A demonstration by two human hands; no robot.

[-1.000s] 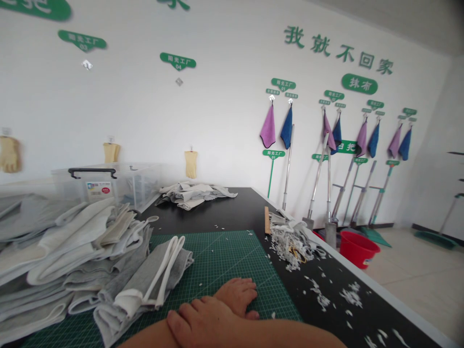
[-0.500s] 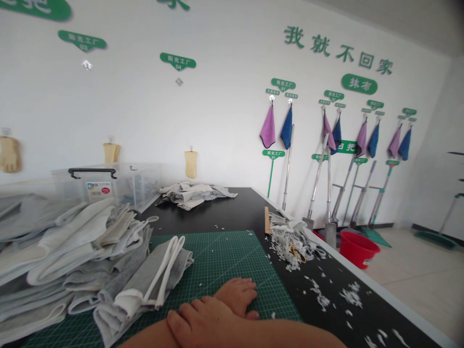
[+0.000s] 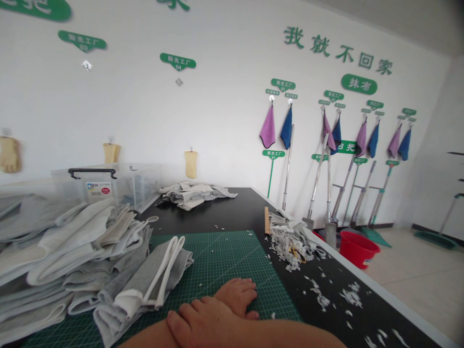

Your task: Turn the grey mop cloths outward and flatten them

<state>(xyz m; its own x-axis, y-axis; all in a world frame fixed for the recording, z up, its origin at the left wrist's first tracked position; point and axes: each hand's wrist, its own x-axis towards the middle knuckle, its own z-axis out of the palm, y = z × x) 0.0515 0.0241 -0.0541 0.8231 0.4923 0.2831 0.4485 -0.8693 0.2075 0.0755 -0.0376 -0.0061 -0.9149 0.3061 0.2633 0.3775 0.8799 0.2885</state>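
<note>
My forearms cross at the bottom of the head view. My left hand (image 3: pixel 237 296) lies palm down on the green cutting mat (image 3: pixel 232 251), fingers loosely laid out to the right, holding nothing. Over my left forearm, close to the wrist, my right hand (image 3: pixel 201 316) rests with its fingers bent around it. Just left of my hands is a folded grey cloth piece (image 3: pixel 145 275) with white edging and a white strap loop. Beyond it a large heap of grey and white cloth pieces (image 3: pixel 79 241) partly covers the mat.
A clear plastic bin (image 3: pixel 105 186) and a smaller cloth pile (image 3: pixel 195 194) stand at the back of the black table. At right lie a wooden strip (image 3: pixel 267 220), shredded white scraps (image 3: pixel 292 244) and loose bits. A red bucket (image 3: pixel 358 249) and long-handled tools are by the wall.
</note>
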